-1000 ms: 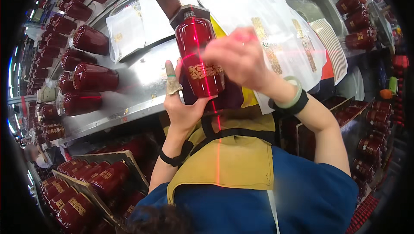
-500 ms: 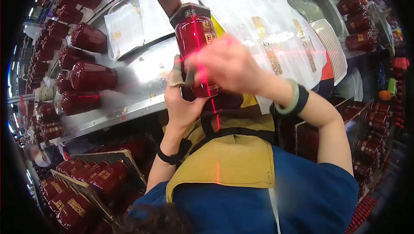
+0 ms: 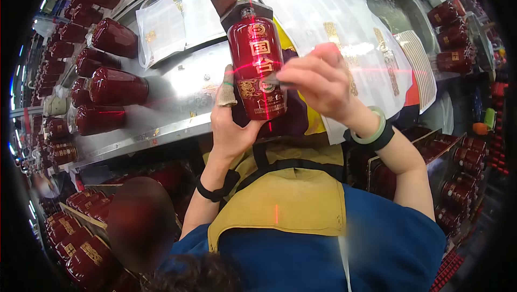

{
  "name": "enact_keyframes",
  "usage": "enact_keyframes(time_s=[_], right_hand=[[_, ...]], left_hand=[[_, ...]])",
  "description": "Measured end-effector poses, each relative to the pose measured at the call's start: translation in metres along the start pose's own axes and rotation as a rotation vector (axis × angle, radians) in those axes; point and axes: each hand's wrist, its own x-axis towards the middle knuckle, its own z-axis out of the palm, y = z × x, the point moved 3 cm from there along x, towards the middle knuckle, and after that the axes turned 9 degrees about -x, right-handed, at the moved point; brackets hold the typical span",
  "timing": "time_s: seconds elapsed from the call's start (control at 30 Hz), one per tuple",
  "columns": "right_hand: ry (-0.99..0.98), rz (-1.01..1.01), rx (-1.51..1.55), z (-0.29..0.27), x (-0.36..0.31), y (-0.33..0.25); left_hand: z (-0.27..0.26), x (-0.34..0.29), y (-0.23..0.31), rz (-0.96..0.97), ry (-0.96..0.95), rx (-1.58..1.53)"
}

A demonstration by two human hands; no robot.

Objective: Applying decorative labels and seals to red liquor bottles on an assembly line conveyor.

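A glossy dark-red glass bottle [image 3: 257, 90] with gold characters and ornament lies on its back, its neck away from me, in a dark angular metal holder [image 3: 245, 11]. My left hand [image 3: 232, 128] is curled round its lower left side and base, a knitted cover on one finger. Just right of the bottle is my right hand [image 3: 320, 79], fingers pinched on a thin dark flat tool [image 3: 285, 82] whose tip is at the bottle's edge. Most of that tool is hidden by the fingers. Red laser lines cross the bottle.
Several red bottles [image 3: 116, 85] stand on the metal bench to the left. White transfer sheets [image 3: 301, 1] with gold decals lie at the back, near a metal sink [image 3: 401, 9]. Crates of red bottles flank me below, and a blurred dark-red round shape [image 3: 141, 219] is at lower left.
My right hand has moved right, off the bottle's front, uncovering its gold characters. The bottle's decorated face now points up. My left hand stays at the base. A blurred shape has appeared at lower left.
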Motion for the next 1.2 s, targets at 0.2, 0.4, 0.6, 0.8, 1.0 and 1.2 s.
enact_keyframes(time_s=[0.2, 0.4, 0.6, 0.8, 1.0, 1.2], right_hand=[[-0.138, -0.138, 0.22, -0.016, -0.024, -0.037], [-0.007, 0.121, -0.02, -0.018, -0.014, -0.004], [-0.17, -0.127, 0.115, -0.018, -0.016, -0.044], [-0.059, -0.039, -0.09, -0.004, 0.015, -0.014], [-0.067, -0.008, -0.052, 0.02, 0.053, 0.012], [-0.047, -0.201, -0.004, 0.018, 0.003, -0.013]], left_hand=[[0.003, -0.002, 0.021, 0.307, 0.114, 0.297], [-0.003, -0.023, 0.011, 0.411, 0.144, 0.463], [0.007, -0.01, 0.02, 0.331, 0.144, 0.362], [0.012, -0.005, 0.025, 0.182, 0.198, 0.159], [0.006, -0.003, 0.02, 0.232, 0.197, 0.206], [0.005, -0.003, 0.007, 0.157, 0.152, 0.032]])
